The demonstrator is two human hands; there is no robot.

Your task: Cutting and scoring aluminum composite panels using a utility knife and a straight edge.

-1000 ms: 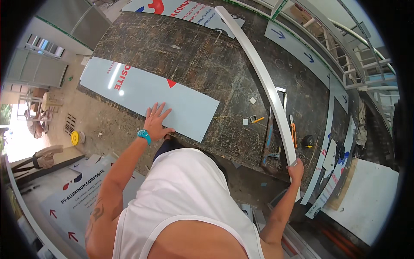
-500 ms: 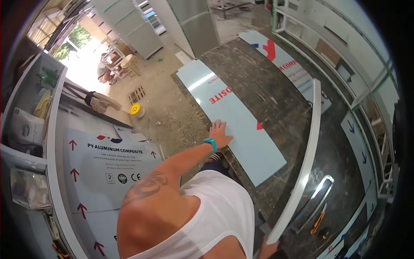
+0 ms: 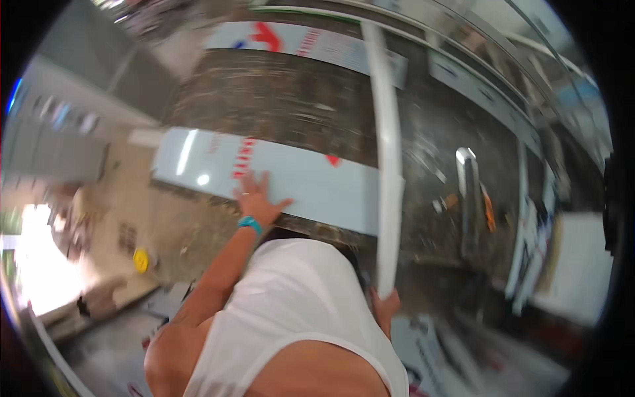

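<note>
A pale blue aluminium composite panel (image 3: 324,192), a long strip with red print, lies on the dark, scuffed worktable (image 3: 284,99). My left hand (image 3: 260,200), with a turquoise band at the wrist, rests on the panel near its front edge, fingers spread. At the table's front edge, my right hand (image 3: 385,306) is closed around the near end of a long white metal bar (image 3: 385,142). The bar runs away from me across the panel's right end and over a second printed strip (image 3: 297,45) at the back. Whether it touches them I cannot tell.
Right of the bar lie an orange utility knife (image 3: 489,210) and a long shiny metal piece (image 3: 469,198). Metal framing borders the table's far side. A bucket with a yellow lid (image 3: 141,260) stands on the floor at left. Printed sheets (image 3: 430,351) are at lower right, blurred.
My view has swung to the right. The bar has shifted left relative to the panel and now crosses its right end. My left hand stays spread on the panel.
</note>
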